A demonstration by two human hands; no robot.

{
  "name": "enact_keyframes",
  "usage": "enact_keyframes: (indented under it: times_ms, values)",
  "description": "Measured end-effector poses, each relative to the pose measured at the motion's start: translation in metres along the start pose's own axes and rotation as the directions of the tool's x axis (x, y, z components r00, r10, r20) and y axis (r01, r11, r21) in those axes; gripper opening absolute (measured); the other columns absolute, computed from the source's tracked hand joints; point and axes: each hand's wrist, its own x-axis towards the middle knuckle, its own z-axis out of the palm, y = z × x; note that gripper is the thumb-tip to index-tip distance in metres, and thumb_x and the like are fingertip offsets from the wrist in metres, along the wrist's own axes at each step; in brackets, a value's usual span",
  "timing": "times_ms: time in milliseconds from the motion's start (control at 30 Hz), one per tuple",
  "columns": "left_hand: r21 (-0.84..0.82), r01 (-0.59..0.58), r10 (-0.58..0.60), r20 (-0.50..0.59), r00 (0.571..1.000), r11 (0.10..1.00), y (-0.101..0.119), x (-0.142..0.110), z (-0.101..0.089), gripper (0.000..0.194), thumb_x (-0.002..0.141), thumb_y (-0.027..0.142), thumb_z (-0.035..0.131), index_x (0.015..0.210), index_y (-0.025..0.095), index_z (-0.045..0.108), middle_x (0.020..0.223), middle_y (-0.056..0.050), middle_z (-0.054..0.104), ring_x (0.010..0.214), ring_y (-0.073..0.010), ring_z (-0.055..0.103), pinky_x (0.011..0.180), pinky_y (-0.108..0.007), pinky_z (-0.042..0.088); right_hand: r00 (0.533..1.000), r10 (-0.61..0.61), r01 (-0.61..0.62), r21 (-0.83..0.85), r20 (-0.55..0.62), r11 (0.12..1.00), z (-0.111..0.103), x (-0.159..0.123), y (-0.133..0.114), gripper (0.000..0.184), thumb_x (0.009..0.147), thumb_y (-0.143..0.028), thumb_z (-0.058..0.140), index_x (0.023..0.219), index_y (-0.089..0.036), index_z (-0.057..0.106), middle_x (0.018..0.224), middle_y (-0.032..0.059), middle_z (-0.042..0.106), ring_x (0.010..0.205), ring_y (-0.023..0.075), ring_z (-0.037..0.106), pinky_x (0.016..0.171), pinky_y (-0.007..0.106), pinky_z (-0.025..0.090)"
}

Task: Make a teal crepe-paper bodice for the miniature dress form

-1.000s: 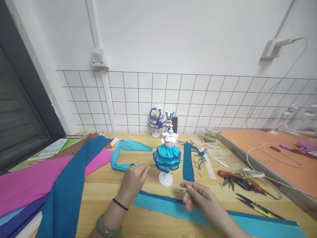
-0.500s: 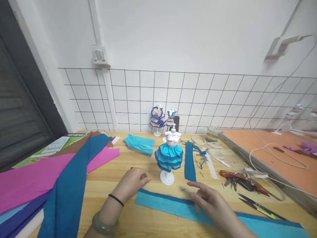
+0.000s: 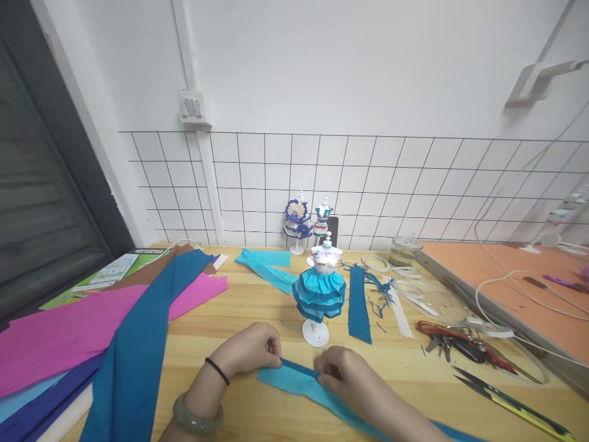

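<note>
A long light-blue crepe paper strip (image 3: 294, 382) with a dark-blue border lies across the near part of the table. My left hand (image 3: 255, 348) pinches its left end by the upper edge. A short way to the right, my right hand (image 3: 343, 374) is closed on the same dark border, fingers curled over it. Just beyond both hands a small white dress form (image 3: 326, 259) stands upright on a round base, wearing a tiered skirt (image 3: 319, 294) of light and dark blue ruffles. Right of it lies a dark-blue paper strip (image 3: 359, 304).
Thread snips (image 3: 510, 402), keys (image 3: 442, 344) and a glass jar (image 3: 405, 250) are on the right. Pink and teal sheets (image 3: 142, 344) spread over the left side. A loose light-blue strip (image 3: 269, 270) and two small dressed forms (image 3: 298, 221) stand farther back.
The light-blue piece by my left hand was released and now lies farther back. Both hands have come together onto the bordered strip, gripping and slightly lifting its upper edge.
</note>
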Motion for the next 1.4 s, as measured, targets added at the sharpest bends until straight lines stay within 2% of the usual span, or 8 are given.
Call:
enact_keyframes:
  times_ms: [167,267,533,733,867,1000,1200,1400]
  values:
    - [-0.121,-0.03,0.031,0.006,1.0,0.992,0.002,-0.001,-0.001,0.025,0.055,0.015,0.063,0.08,0.016,0.063,0.065,0.004,0.056,0.061,-0.0114,0.052,0.051,-0.018,0.038,0.996,-0.078,0.081,0.086,-0.046,0.993,-0.007,-0.006,0.0,0.012,0.07,-0.013,0.05,0.074,-0.017,0.061,0.074,0.0006,0.056,0.068,0.0135,0.053,0.06,0.021,0.036]
    - [-0.184,-0.039,0.047,0.04,0.998,0.982,0.005,-0.003,-0.002,0.016,0.058,0.015,0.061,0.073,0.015,0.064,0.062,0.003,0.057,0.058,-0.0114,0.051,0.049,-0.019,0.038,0.996,-0.081,0.087,0.145,-0.041,0.986,-0.012,-0.009,0.001,0.011,0.071,-0.016,0.051,0.075,-0.017,0.061,0.079,0.0017,0.055,0.067,0.013,0.053,0.059,0.021,0.038]
    - [-0.34,-0.113,0.114,-0.015,0.993,0.934,0.023,-0.007,-0.006,0.014,0.064,0.025,0.065,0.072,0.014,0.062,0.066,0.002,0.058,0.065,-0.0111,0.052,0.059,-0.02,0.04,1.0,-0.002,-0.004,0.27,0.021,0.963,-0.027,-0.014,0.005,0.008,0.074,-0.021,0.052,0.071,-0.016,0.057,0.059,-0.0037,0.049,0.056,0.01,0.043,0.05,0.02,0.03]
    - [-0.437,-0.191,0.165,-0.097,0.982,0.879,0.033,-0.008,-0.003,0.022,0.065,0.033,0.067,0.071,0.013,0.064,0.062,0.001,0.056,0.062,-0.011,0.048,0.056,-0.021,0.037,1.0,0.008,-0.015,0.313,0.024,0.95,-0.044,-0.022,0.009,0.027,0.074,-0.022,0.054,0.1,-0.019,0.059,0.067,-0.003,0.05,0.062,0.0122,0.048,0.055,0.021,0.035]
    - [-0.39,-0.216,0.173,-0.142,0.975,0.895,0.049,-0.013,-0.002,0.019,0.066,0.031,0.065,0.071,0.013,0.065,0.065,-0.001,0.059,0.065,-0.0127,0.05,0.058,-0.022,0.038,0.996,-0.007,-0.016,0.259,0.087,0.966,-0.058,-0.027,0.008,0.013,0.074,-0.026,0.056,0.082,-0.02,0.064,0.078,0.0003,0.06,0.068,0.0153,0.052,0.06,0.023,0.039]
    - [-0.276,-0.24,0.197,-0.175,0.965,0.931,0.064,-0.02,0.002,0.009,0.067,0.021,0.061,0.071,0.014,0.066,0.068,-0.001,0.062,0.068,-0.0139,0.053,0.062,-0.022,0.04,0.996,0.008,-0.036,0.332,0.083,0.942,-0.063,-0.029,-0.008,0.035,0.068,-0.032,0.065,0.101,-0.023,0.059,0.096,0.0035,0.06,0.083,0.0193,0.055,0.071,0.026,0.042]
    - [-0.223,-0.29,0.248,-0.199,0.948,0.931,0.074,-0.022,0.003,0.009,0.069,0.021,0.06,0.071,0.016,0.066,0.07,-0.001,0.064,0.07,-0.015,0.054,0.065,-0.023,0.041,0.98,-0.15,0.084,0.409,0.133,0.909,-0.057,-0.018,-0.036,0.012,0.075,-0.03,0.059,0.074,-0.018,0.06,0.06,-0.0053,0.043,0.056,0.0091,0.039,0.052,0.019,0.032]
    - [-0.263,-0.323,0.232,-0.326,0.917,0.909,0.081,-0.018,-0.008,0.012,0.07,0.027,0.062,0.067,0.015,0.061,0.067,-0.002,0.062,0.067,-0.0146,0.053,0.061,-0.023,0.041,0.981,-0.154,0.097,0.393,0.117,0.914,-0.075,-0.012,-0.042,0.018,0.079,-0.03,0.053,0.066,-0.017,0.051,0.058,-0.0064,0.035,0.053,0.0076,0.032,0.046,0.019,0.025]
